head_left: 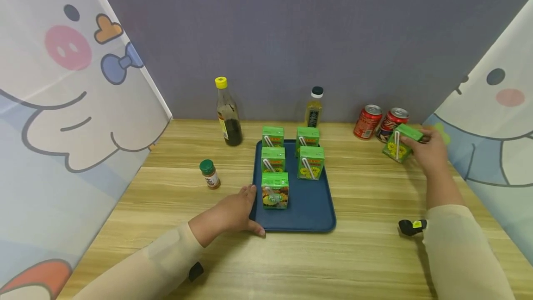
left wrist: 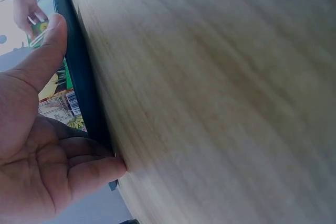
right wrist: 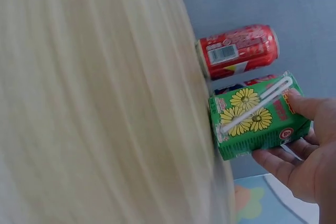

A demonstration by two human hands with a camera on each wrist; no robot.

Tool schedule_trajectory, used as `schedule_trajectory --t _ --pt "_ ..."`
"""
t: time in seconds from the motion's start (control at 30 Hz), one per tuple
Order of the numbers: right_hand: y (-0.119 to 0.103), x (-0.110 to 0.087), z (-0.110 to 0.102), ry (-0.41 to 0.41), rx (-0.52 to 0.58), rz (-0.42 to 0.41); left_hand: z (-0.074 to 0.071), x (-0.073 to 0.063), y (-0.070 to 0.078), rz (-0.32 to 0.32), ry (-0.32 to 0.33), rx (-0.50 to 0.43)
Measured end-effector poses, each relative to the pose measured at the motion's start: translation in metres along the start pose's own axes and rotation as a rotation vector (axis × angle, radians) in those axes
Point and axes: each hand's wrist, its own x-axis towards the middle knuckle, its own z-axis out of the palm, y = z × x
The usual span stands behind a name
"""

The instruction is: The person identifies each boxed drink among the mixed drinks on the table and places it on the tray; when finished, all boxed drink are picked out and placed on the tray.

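Observation:
At the far right, my right hand (head_left: 431, 149) grips a green drink carton (right wrist: 252, 119), thumb on one side and fingers on the other. The carton has yellow flowers and a white straw on its front, and it tilts close in front of two red soda cans (head_left: 368, 122). My left hand (head_left: 235, 209) rests spread at the near left corner of a dark blue tray (head_left: 306, 214). Its thumb (left wrist: 52, 40) lies along the tray's rim and its fingers touch the left side. On the tray stand several similar green cartons (head_left: 311, 163), in two columns.
A dark sauce bottle (head_left: 230, 124) with a yellow cap stands behind the tray's left side, and a small green-capped spice jar (head_left: 210, 175) nearer. An oil-coloured bottle (head_left: 313, 110) stands at the back wall. Black straps (head_left: 412, 227) show by the wrists.

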Motion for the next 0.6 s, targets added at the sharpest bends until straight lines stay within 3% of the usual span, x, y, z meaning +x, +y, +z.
schedule_trajectory --t 0.3,0.6 --pt "-0.039 -0.023 -0.001 -0.044 0.096 -0.075 0.001 0.002 -0.001 -0.002 0.006 -0.006" --pt "-0.093 -0.061 0.002 -0.106 0.156 -0.239 0.002 0.002 0.000 -0.006 0.000 0.003"
